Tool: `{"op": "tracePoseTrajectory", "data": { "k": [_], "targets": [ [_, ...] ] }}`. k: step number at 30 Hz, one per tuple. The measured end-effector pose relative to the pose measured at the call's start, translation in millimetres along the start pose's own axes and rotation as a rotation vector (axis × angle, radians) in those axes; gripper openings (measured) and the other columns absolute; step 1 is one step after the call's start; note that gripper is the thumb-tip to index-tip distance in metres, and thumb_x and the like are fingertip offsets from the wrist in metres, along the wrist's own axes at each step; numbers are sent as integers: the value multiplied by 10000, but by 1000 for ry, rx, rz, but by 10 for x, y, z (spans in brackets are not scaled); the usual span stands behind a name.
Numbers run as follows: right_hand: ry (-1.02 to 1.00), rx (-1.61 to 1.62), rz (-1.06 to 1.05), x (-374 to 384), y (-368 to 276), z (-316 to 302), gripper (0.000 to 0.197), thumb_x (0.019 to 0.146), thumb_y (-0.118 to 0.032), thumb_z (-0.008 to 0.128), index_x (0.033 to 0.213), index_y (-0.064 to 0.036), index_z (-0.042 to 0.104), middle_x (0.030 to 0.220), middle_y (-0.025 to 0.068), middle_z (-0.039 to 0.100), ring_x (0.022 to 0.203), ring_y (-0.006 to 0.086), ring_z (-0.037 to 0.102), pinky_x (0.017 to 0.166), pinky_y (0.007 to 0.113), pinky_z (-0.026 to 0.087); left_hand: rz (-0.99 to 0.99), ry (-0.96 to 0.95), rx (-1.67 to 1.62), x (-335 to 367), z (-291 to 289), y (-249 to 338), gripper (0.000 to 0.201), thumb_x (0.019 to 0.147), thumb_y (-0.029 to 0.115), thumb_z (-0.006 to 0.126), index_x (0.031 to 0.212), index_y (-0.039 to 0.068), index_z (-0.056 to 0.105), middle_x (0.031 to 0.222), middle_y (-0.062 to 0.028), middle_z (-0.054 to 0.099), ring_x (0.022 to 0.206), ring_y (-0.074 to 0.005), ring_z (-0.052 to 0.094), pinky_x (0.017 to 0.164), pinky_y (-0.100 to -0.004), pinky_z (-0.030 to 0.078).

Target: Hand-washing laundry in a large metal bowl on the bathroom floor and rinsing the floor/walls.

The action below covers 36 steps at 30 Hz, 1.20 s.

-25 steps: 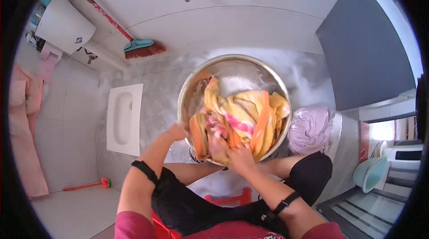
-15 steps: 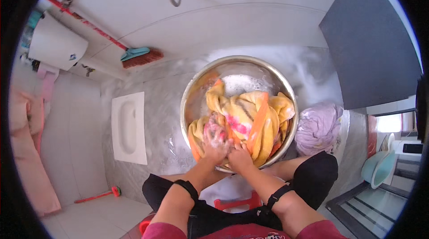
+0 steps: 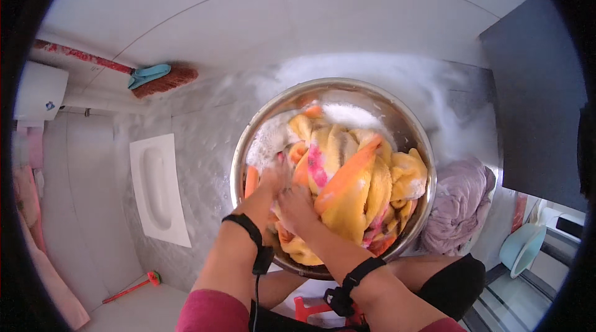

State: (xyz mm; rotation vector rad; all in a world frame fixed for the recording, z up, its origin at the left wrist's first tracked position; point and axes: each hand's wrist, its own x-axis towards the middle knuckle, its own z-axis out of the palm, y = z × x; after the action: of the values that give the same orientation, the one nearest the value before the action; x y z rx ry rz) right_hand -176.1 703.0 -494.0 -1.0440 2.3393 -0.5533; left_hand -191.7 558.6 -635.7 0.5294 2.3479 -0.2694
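A wide metal basin [image 3: 428, 139] stands on the wet floor between my legs. In it lies a bunched, soaked yellow blanket [image 3: 354, 198] with orange edging and pink patches, with white suds around it. My left hand [image 3: 273, 180] is closed on a fold at the basin's left side; its fingertips are blurred, with a bit of pink cloth showing by them. Pressed up close beside it, my right hand [image 3: 297, 208] is closed on the blanket's near left part. The cloth within both hands is mostly hidden.
A heap of wet lilac cloth [image 3: 456, 208] lies right of the basin. Left of it is a white squat toilet [image 3: 162, 189]. A broom [image 3: 164, 80] leans at the back left wall. A dark panel [image 3: 537, 96] stands at right, above a pale green basin [image 3: 523, 250]. Foam covers the floor behind.
My hands have moved up and left within the basin, away from its near rim. The blanket's left side has shifted, baring more suds. The view has shifted too.
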Motion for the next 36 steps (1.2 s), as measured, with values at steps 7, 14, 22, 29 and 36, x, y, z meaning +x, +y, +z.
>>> {"op": "tracePoseTrajectory", "data": {
  "k": [7, 14, 22, 29, 36],
  "targets": [
    [-269, 24, 82, 426, 190, -1192, 602, 722, -370, 769, 1211, -80, 572, 1172, 167, 616, 1161, 357, 544, 935, 524, 432, -668, 433, -1393, 59, -1126, -641, 465, 769, 350, 692, 1106, 30, 679, 1238, -298, 587, 1121, -360, 605, 945, -427, 477],
    [-246, -268, 236, -738, 401, -1856, 970, 674, -449, 825, 1471, -167, 349, 1563, 218, 195, 1453, 462, 119, 1017, 602, 412, -643, 547, -733, 18, -1418, -355, 924, 771, 719, 574, 1345, -2, 498, 1247, -244, 610, 1239, -370, 539, 1033, -412, 432],
    [0, -321, 332, -1741, 123, -854, 1002, 638, -446, 834, 1461, -173, 331, 1530, 244, 191, 1402, 588, 49, 971, 669, 420, -728, 669, -1065, -1089, -2005, 457, 451, 697, 398, 708, 1003, 67, 709, 906, -214, 707, 897, -364, 691, 778, -413, 549],
    [-216, -302, 420, -2010, 266, -566, 934, 693, -489, 763, 1474, -137, 390, 1512, 218, 330, 1403, 486, 195, 1144, 644, 59, -375, 748, -1116, -2168, -2472, 1483, 321, 636, 269, 736, 892, 78, 704, 849, -181, 696, 806, -349, 679, 732, -428, 533],
    [-210, -378, 241, -2120, 744, -135, 825, 781, -566, 604, 1486, -188, 399, 1554, 86, 347, 1412, 368, 296, 1147, 586, 132, -97, 520, -769, -2021, -2232, 1714, 417, 636, 391, 758, 942, 109, 732, 915, -171, 707, 857, -323, 689, 801, -422, 546]
  ]
}}
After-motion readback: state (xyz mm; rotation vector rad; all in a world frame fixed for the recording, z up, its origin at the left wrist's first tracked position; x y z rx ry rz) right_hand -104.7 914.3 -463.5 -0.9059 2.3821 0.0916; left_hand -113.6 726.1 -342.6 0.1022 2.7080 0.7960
